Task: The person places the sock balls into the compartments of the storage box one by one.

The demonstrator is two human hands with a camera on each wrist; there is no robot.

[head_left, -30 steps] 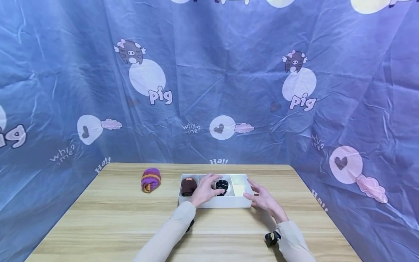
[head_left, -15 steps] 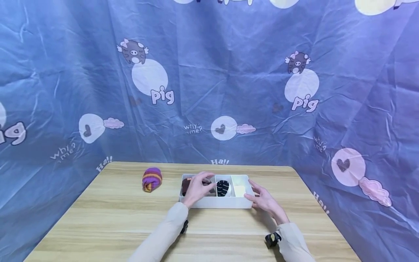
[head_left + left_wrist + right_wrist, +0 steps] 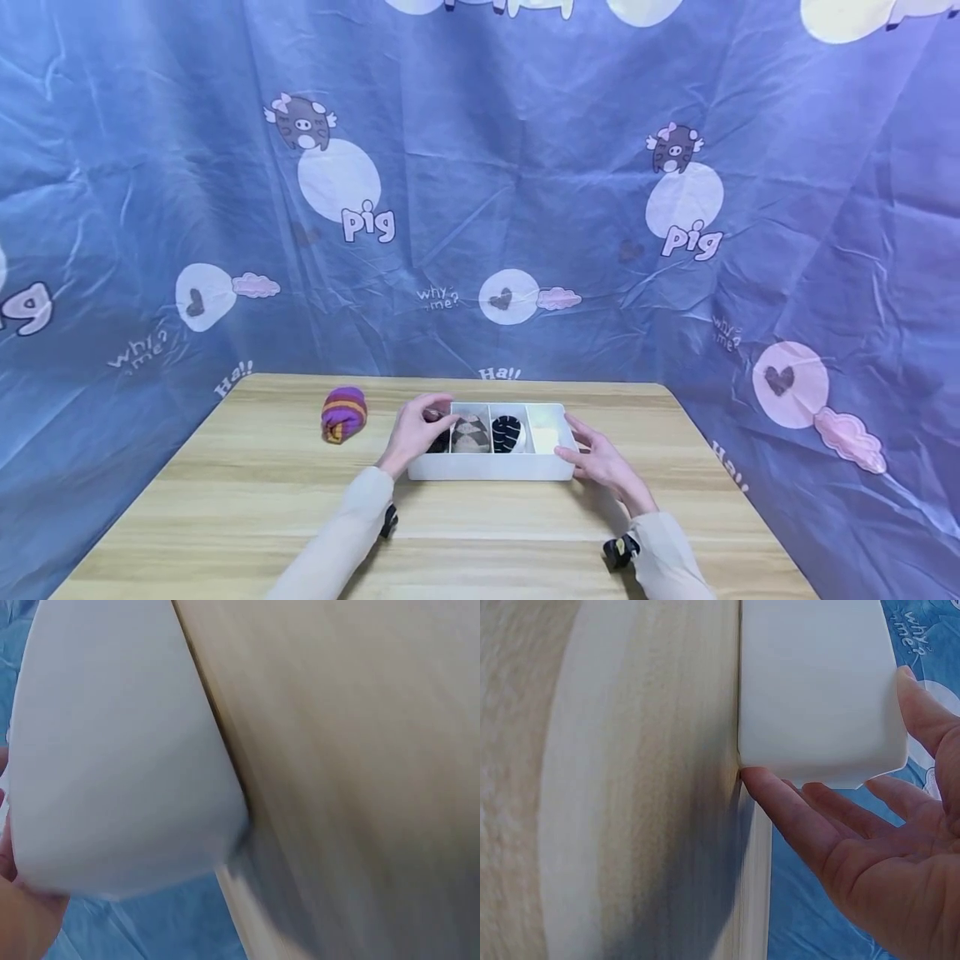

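Note:
A white compartment box [image 3: 491, 467] stands on the wooden table. My left hand [image 3: 408, 435] is over its leftmost compartment, thumb and fingers apart around a dark brown rolled sock [image 3: 437, 440], which it partly hides. The adjoining compartments hold a brown argyle rolled sock [image 3: 470, 433] and a black rolled sock with white lines [image 3: 507, 433]. Something pale [image 3: 546, 440] lies in the rightmost one. At the box's right end, my right hand [image 3: 606, 460] touches the wall with nearly straight fingers, thumb at the rim. The left wrist view mostly shows the box's outer wall [image 3: 120, 750].
A purple and orange striped rolled sock [image 3: 344, 414] lies on the table [image 3: 480, 542], left of the box and apart from it. Behind the table hangs a blue printed curtain [image 3: 450, 208].
My left hand has moved left along the box, from the black sock past the argyle sock to the leftmost compartment. My right hand has stayed at the right end.

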